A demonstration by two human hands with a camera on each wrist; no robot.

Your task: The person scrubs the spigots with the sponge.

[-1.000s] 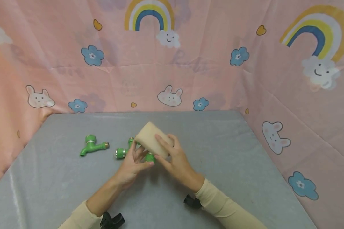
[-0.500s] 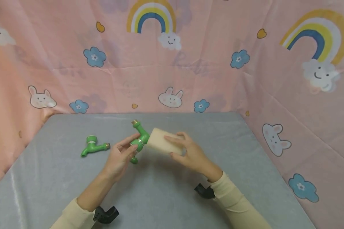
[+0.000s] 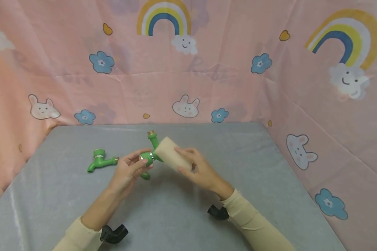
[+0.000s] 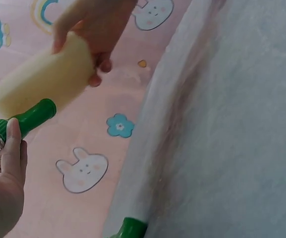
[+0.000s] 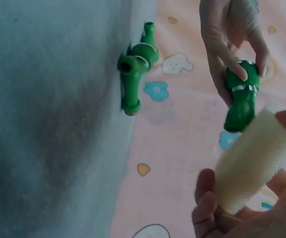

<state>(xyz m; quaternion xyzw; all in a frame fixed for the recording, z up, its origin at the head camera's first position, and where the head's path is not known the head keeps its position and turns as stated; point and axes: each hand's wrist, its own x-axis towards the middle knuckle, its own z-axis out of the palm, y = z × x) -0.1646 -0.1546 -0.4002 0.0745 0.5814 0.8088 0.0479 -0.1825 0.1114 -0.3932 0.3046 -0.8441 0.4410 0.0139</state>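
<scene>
My left hand pinches a green faucet by its ribbed knob, thumb on the near side. The faucet's brass threaded end points away from me, raised above the table. In my right hand is a cream sponge block, gripped between thumb and fingers. In the head view the sponge overlaps the faucet's body and hides part of it. The right wrist view shows the sponge at the end of the held faucet; whether they touch there I cannot tell.
A second green faucet lies on the grey-covered table at the left. Beneath my left hand a green end of another faucet shows, mostly hidden. Pink printed cloth hangs behind and at the sides.
My left hand has lifted the faucet and moved it left, revealing it from behind the sponge. The sponge went right, then came back left over the faucet's body, tilting.
</scene>
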